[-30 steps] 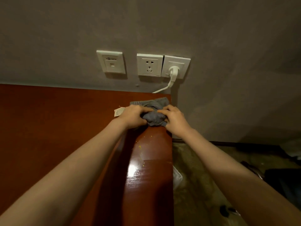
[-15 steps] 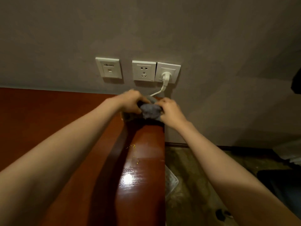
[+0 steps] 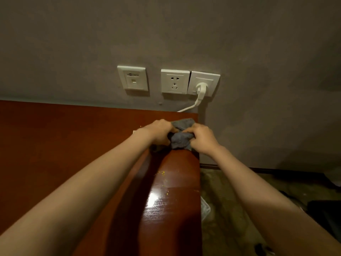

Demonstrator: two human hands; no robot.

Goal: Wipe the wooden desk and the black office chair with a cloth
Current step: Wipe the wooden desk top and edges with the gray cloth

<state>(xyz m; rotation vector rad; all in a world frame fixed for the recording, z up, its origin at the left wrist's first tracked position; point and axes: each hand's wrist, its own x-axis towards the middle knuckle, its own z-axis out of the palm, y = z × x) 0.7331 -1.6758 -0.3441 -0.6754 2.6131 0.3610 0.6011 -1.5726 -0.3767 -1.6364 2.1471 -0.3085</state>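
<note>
Both hands, left hand [image 3: 160, 133] and right hand [image 3: 202, 138], pinch the bunched cloth [image 3: 180, 139] between curled fingers at frame centre, on the worktop [image 3: 175, 191] strip running lengthwise toward the bottom of the frame.

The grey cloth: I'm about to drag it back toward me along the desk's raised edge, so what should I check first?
1. Grip: ok, left hand and right hand both hold the cloth.
2. Contact: ok, cloth sits on the desk at its far right corner.
3. Path: not ok, yellow crumbs lie on the edge nearer you.
4. White cable: ok, apart from the cloth.
5. Plug: ok, seated in the wall socket.
</note>
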